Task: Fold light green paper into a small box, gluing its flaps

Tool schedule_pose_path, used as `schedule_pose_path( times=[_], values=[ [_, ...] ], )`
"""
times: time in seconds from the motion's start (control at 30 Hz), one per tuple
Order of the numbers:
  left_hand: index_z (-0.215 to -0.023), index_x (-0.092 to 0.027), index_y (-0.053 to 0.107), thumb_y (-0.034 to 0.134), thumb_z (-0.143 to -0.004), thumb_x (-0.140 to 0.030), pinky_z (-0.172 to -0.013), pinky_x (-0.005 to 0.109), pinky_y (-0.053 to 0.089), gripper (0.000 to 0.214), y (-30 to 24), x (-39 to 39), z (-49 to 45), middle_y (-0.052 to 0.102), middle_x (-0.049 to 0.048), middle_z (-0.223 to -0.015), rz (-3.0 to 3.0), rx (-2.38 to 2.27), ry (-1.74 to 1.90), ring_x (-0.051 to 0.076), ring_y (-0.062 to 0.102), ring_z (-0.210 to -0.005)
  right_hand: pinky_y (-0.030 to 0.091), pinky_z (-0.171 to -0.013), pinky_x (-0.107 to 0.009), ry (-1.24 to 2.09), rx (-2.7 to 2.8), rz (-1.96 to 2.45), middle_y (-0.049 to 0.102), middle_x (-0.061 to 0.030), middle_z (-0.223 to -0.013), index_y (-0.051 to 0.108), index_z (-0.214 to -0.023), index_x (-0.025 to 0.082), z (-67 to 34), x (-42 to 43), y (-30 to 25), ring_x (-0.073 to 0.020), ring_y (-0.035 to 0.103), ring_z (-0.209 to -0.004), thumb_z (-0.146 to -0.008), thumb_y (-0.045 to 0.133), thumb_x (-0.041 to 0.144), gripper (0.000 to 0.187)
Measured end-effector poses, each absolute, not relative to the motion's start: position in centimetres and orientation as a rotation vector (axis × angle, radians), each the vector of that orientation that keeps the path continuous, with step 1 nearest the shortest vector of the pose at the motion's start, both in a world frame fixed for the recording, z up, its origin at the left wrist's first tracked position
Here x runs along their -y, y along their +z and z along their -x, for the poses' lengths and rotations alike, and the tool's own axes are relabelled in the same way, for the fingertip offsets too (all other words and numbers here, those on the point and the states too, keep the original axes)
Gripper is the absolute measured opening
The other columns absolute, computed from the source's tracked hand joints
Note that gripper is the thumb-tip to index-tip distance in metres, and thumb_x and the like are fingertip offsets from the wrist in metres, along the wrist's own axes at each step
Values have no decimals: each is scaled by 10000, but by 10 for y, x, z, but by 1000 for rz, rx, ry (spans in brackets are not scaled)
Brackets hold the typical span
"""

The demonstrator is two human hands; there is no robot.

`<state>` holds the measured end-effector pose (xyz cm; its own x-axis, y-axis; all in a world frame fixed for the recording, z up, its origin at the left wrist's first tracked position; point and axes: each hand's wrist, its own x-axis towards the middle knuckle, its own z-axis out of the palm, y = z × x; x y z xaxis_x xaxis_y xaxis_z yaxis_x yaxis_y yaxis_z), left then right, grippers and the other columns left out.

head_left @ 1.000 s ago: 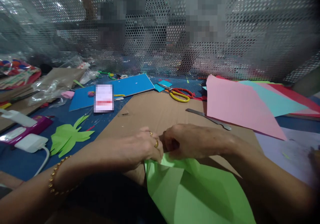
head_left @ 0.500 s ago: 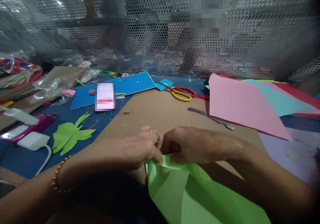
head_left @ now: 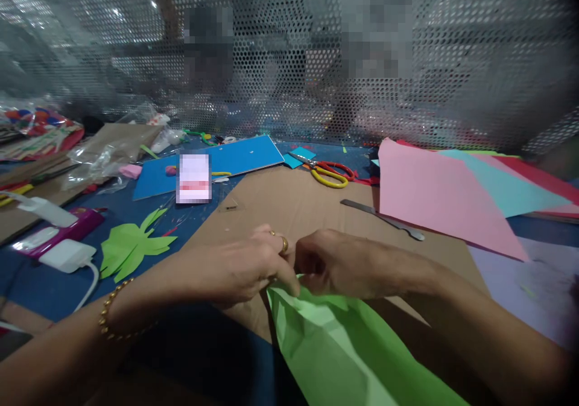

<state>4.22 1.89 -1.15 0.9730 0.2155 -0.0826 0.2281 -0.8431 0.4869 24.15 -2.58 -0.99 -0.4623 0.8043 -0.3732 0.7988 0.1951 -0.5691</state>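
A light green paper sheet point(head_left: 344, 352) runs from my hands down toward the lower edge, creased into folds. My left hand point(head_left: 239, 267), with rings and a gold bracelet, pinches the sheet's top corner from the left. My right hand point(head_left: 348, 264) has its fingers curled on the same top edge from the right. Both hands meet above a brown cardboard sheet point(head_left: 289, 204) that lies flat on the blue table.
Red-and-yellow scissors point(head_left: 328, 172) and a metal tool point(head_left: 384, 218) lie on the cardboard's far side. Pink point(head_left: 434, 198), cyan and red sheets are stacked at right. A green leaf cutout point(head_left: 131, 246), a white charger point(head_left: 66, 255) and a blue board point(head_left: 226, 160) sit at left. A perforated metal screen stands behind.
The green sheet has been drawn narrower and more folded under my hands; its right part has pulled in. Both hands stay pinched at its top edge.
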Motion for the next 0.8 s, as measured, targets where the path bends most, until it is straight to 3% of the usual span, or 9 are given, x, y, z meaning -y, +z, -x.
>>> schedule_pose_path(
  times=[0.1, 0.2, 0.3, 0.37, 0.43, 0.53, 0.63, 0.8],
  values=[
    [-1031, -227, 730, 452, -923, -42, -870, 279, 400, 351, -15, -25, -44, 646, 35, -1003, -2453, -363, 232, 161, 565, -960, 320, -482, -198, 1052, 2318, 1664, 560, 49, -660, 609, -753, 187, -246, 24, -9, -89, 440, -573, -691, 567, 179, 75],
    [-1251, -210, 628, 473, -981, -213, -863, 280, 444, 311, -23, -26, -48, 644, 57, -1103, -2171, -486, 458, 160, 581, -984, 300, -497, -208, 781, 2249, 1790, 535, 42, -640, 549, -701, 182, -252, 25, -9, -92, 444, -575, -688, 555, 134, 50],
    [-1434, -194, 444, 548, -950, -435, -819, 304, 482, 551, -29, -24, -52, 614, 104, -1182, -1863, -633, 482, 188, 587, -1001, 272, -513, -234, 471, 2143, 1937, 552, 12, -650, 519, -678, 185, -257, 31, -7, -113, 459, -586, -693, 559, 135, 66],
    [-1503, -179, 320, 624, -886, -488, -830, 328, 485, 753, -28, -21, -56, 591, 131, -1201, -1824, -625, 442, 209, 584, -1020, 248, -517, -249, 291, 2059, 2004, 554, 2, -648, 502, -683, 193, -260, 38, -6, -123, 456, -579, -721, 556, 169, 70],
    [-1549, -180, 183, 692, -818, -467, -812, 347, 491, 936, -22, -14, -62, 568, 152, -1224, -1890, -610, 386, 230, 587, -1011, 213, -518, -263, 154, 1995, 2042, 543, 1, -631, 487, -688, 200, -260, 46, -6, -127, 441, -561, -737, 543, 177, 78],
    [-1566, -193, 57, 701, -735, -287, -763, 350, 502, 1056, -12, -3, -71, 521, 185, -1302, -2071, -654, 358, 247, 600, -972, 193, -526, -268, 64, 1983, 2026, 534, 5, -631, 477, -692, 203, -255, 56, -6, -128, 431, -561, -710, 535, 132, 94],
    [-1564, -149, 37, 588, -687, -144, -791, 361, 511, 1036, -10, 2, -78, 461, 220, -1396, -2209, -679, 340, 283, 592, -1043, 216, -526, -256, 96, 2030, 1957, 537, 17, -641, 460, -685, 206, -252, 59, -8, -124, 447, -573, -686, 544, 121, 120],
    [-1556, -147, 112, 565, -673, -106, -942, 426, 488, 993, -20, -8, -79, 388, 204, -1500, -2236, -697, 287, 356, 468, -1276, 247, -529, -246, 168, 2057, 1869, 528, 26, -639, 450, -668, 208, -259, 57, -13, -123, 456, -579, -688, 522, 109, 125]
  ],
)
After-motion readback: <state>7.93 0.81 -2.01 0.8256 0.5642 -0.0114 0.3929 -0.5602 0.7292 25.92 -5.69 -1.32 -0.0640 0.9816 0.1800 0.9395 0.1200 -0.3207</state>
